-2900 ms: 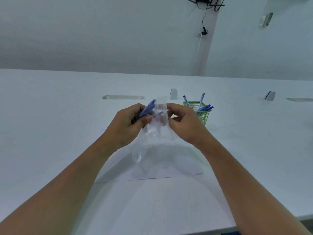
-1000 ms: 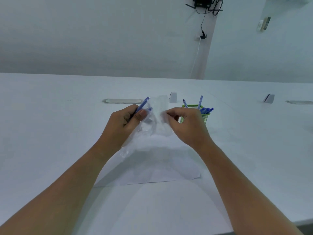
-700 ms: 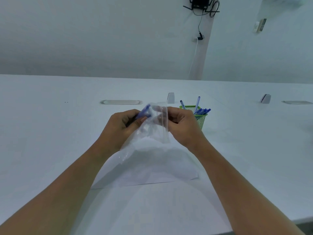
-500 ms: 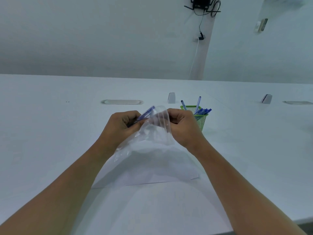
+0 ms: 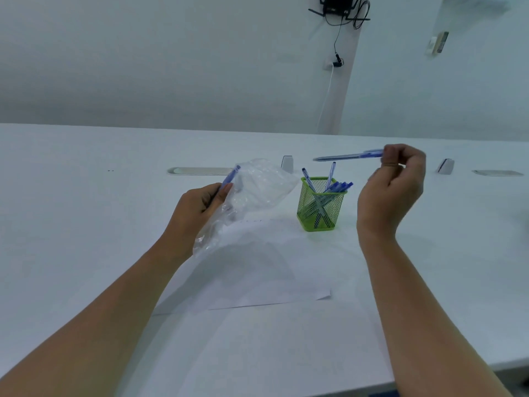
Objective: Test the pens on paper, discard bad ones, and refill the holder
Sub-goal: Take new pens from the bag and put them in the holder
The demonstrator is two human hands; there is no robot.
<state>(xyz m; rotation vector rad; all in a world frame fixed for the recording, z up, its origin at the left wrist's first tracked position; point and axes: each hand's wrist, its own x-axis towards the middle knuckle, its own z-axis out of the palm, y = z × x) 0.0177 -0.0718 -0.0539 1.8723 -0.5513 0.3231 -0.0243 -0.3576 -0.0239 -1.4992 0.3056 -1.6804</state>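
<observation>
White and long, the counter (image 5: 86,224) ran across a pale room, with a sheet of paper (image 5: 257,270) lying flat near the person. Just beyond its far right corner stood the green mesh holder (image 5: 319,206), with several blue pens upright or leaning in it. The right hand (image 5: 392,187) was raised to the right of the holder, fingers pinched on the end of a blue pen (image 5: 347,156) that lay level in the air above the holder. The left hand (image 5: 200,210) gripped a crumpled clear plastic bag (image 5: 252,193) together with a second blue pen (image 5: 230,177). By the look of it, the refilling step was in hand. Next, the level pen needed tipping upright and lowering into the holder's open mouth.
</observation>
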